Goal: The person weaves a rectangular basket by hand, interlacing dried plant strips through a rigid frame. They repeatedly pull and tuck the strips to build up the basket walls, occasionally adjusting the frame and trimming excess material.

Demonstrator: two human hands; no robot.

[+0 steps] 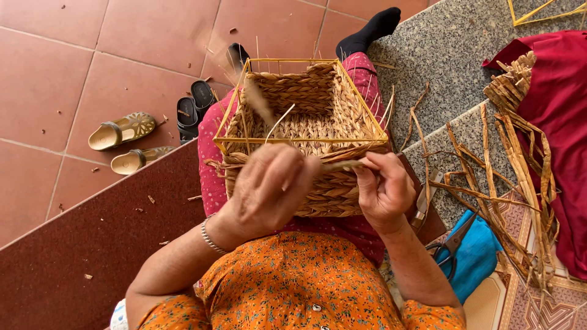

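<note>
Two hands, left hand [269, 186] and right hand [384, 190], both gripping one woven basket [306, 128].

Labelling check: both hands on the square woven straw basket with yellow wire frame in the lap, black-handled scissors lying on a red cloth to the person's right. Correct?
Not quite. The head view shows the black-handled scissors lying on a blue cloth, not red. Both the left hand and right hand are on the square woven straw basket with yellow wire frame.

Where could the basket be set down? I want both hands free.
Bare floor tiles lie left of the basket, beyond the sandals, with only small scraps. The dark step beside the left hand is nearly bare too. It is crowded to the right of the right hand: loose straw, scissors, blue cloth and red cloth.
</note>
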